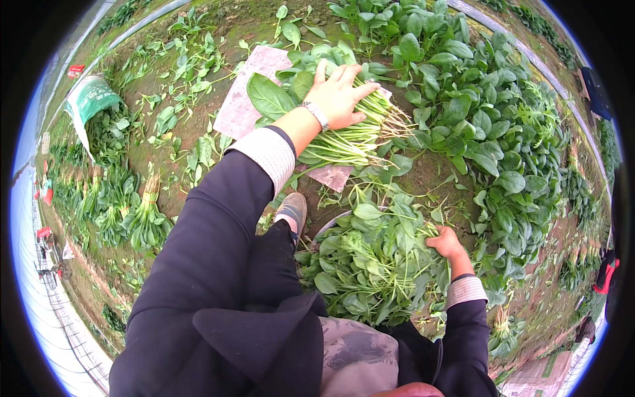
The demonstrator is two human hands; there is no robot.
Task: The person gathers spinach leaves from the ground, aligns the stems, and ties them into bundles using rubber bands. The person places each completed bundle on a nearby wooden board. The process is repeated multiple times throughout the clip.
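My left hand (339, 97), with a metal-banded watch (316, 115) at its wrist, lies with fingers spread on a pile of cut spinach (342, 144). The pile rests on a flat pinkish board (248, 94) on the soil, its thin stems and pale roots pointing right. My right hand (446, 242) is closed around some green stems at the right edge of a heap of loose leaves (372, 258). That heap fills a round container, whose pale rim (330, 222) shows at the upper left. The fingertips of my right hand are partly hidden.
Growing spinach (496, 129) stands thickly to the right. At the left are a green-and-white sack (94, 101) with leaves spilling out and several tied bundles (149, 213). Another bundle (503, 327) stands at lower right. My shoe (292, 211) is between board and container.
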